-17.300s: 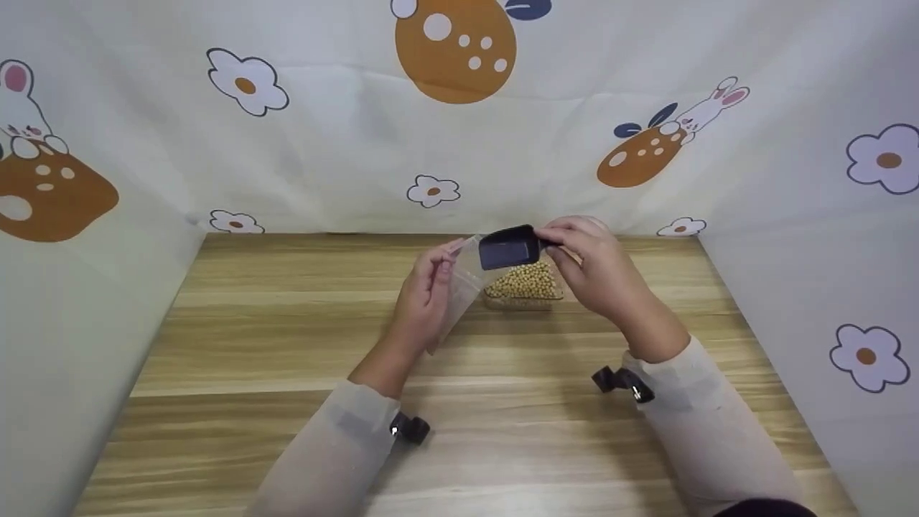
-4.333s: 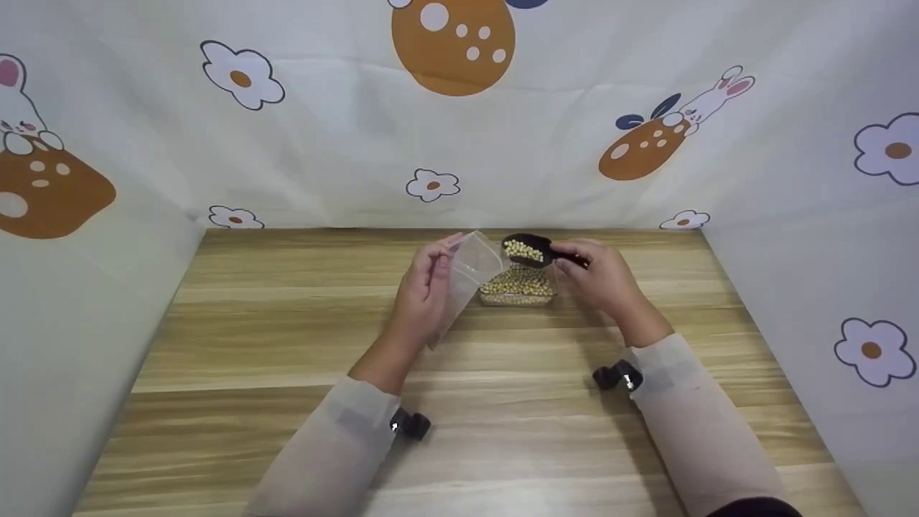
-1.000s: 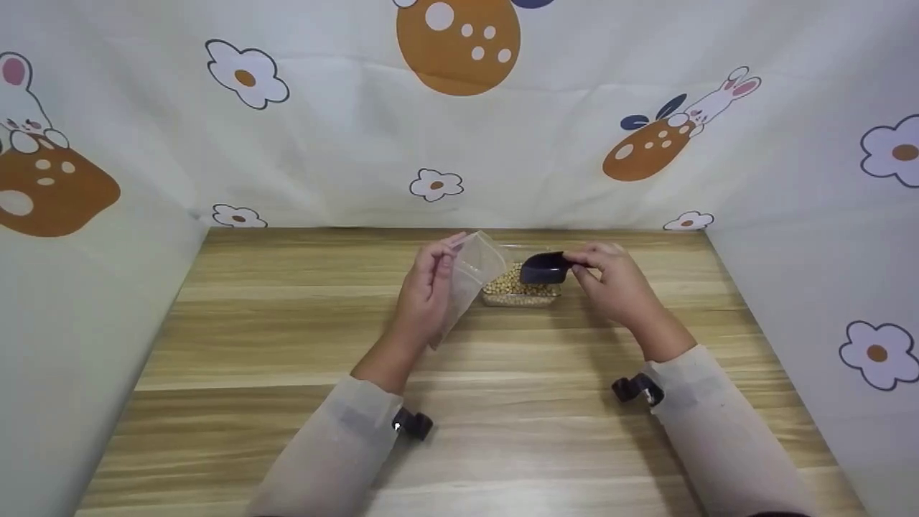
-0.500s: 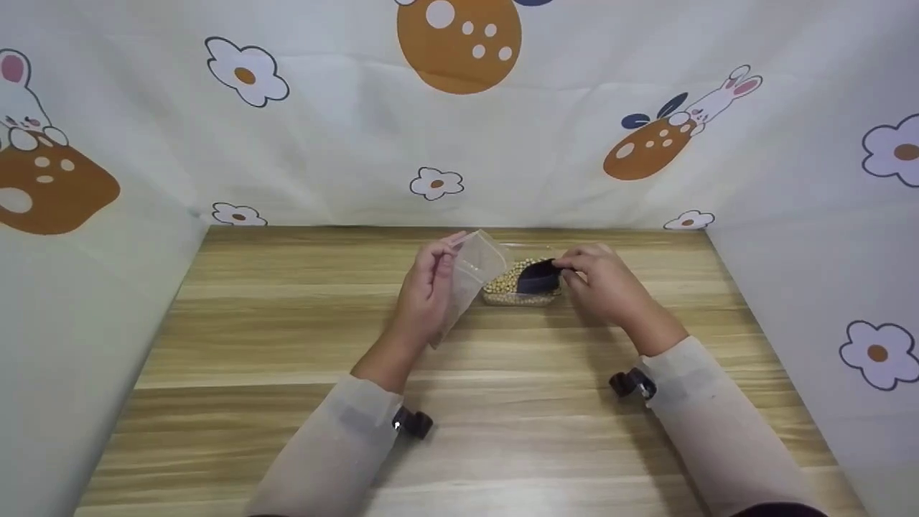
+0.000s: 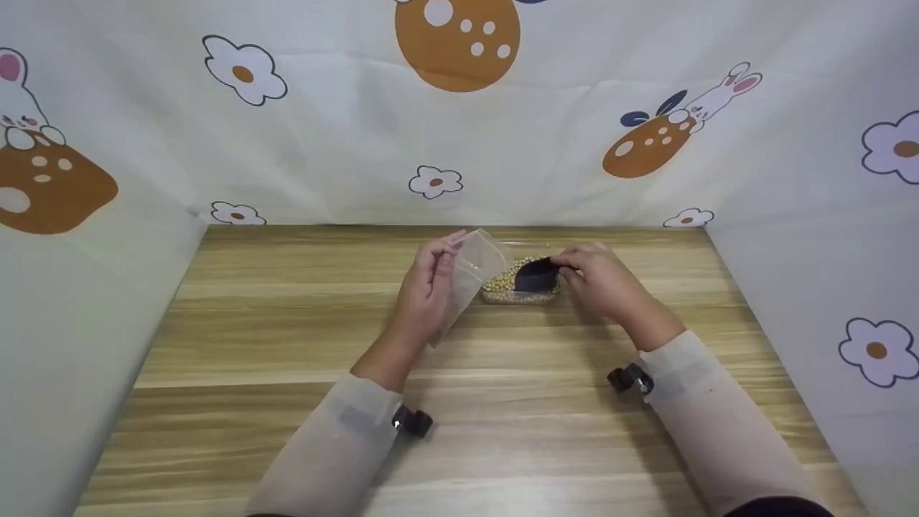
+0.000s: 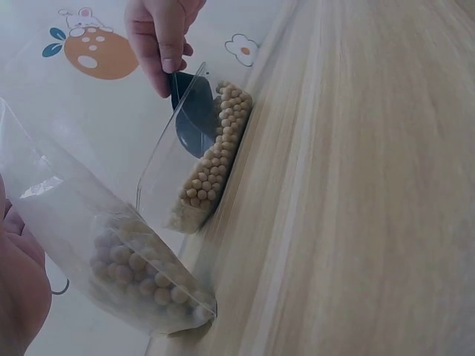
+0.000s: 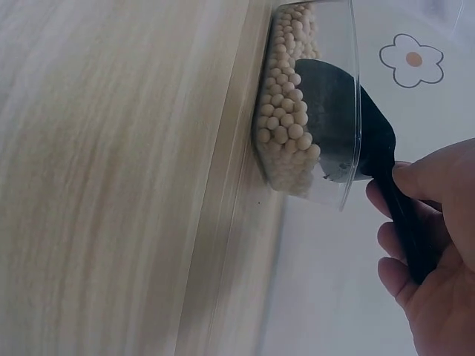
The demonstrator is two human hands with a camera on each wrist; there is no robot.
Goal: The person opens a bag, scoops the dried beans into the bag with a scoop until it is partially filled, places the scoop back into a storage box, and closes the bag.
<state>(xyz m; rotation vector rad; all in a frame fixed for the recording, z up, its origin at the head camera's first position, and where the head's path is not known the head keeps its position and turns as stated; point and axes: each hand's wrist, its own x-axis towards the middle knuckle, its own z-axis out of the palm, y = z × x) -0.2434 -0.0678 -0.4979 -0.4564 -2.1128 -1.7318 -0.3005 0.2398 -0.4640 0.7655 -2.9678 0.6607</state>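
My left hand (image 5: pixel 425 287) holds a clear zip bag (image 5: pixel 474 260) by its side, with the mouth spread toward the right. Soybeans (image 6: pixel 141 271) lie in the bottom corner of the bag, as the left wrist view shows. My right hand (image 5: pixel 599 280) grips the handle of a black scoop (image 5: pixel 536 276), thumb on one side and fingers on the other. The scoop's blade is down inside a clear rectangular container (image 7: pixel 355 81), its edge among the soybeans (image 7: pixel 286 122) there. The bag's mouth overlaps the container's left end in the head view.
The container stands on a wood-grain table (image 5: pixel 301 323) close to the back. A pale cloth (image 5: pixel 330 143) printed with flowers, rabbits and orange fruit hangs behind and along both sides. A small black camera sits on each wrist.
Over the last second the scoop has gone down from above the container into the soybeans. Seconds earlier it was raised beside the bag's mouth, loaded with soybeans. The left hand stays put.
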